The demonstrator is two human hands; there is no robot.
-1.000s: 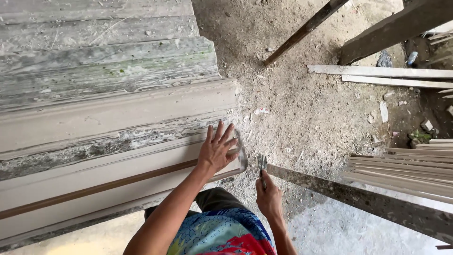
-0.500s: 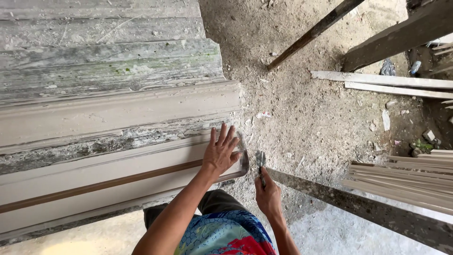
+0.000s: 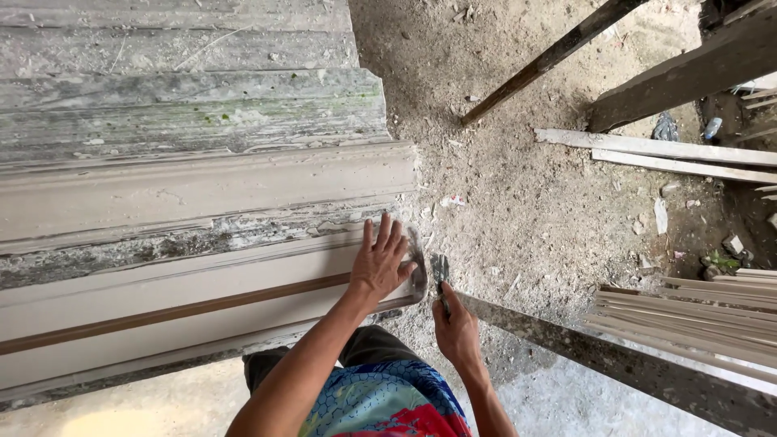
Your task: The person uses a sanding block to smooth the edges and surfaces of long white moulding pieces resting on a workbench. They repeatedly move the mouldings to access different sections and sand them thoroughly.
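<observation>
My left hand (image 3: 382, 263) lies flat, fingers spread, on the right end of a long pale moulded board (image 3: 202, 299) with a brown strip along it. My right hand (image 3: 455, 326) is closed around the handle of a small metal tool (image 3: 439, 271), whose head sits just off the board's end, next to my left thumb. Both hands are close together at the board's right end. My knees and a colourful shirt (image 3: 380, 405) show at the bottom.
More weathered, peeling boards (image 3: 186, 121) are stacked beyond the pale one. A dark plank (image 3: 615, 356) runs right from my right hand. Thin light slats (image 3: 688, 316) lie at right, more planks (image 3: 672, 158) and dark beams (image 3: 688, 69) farther off on dusty ground.
The view has shifted slightly. My left hand stays flat on the board end and my right hand keeps the tool by it, with almost no movement.
</observation>
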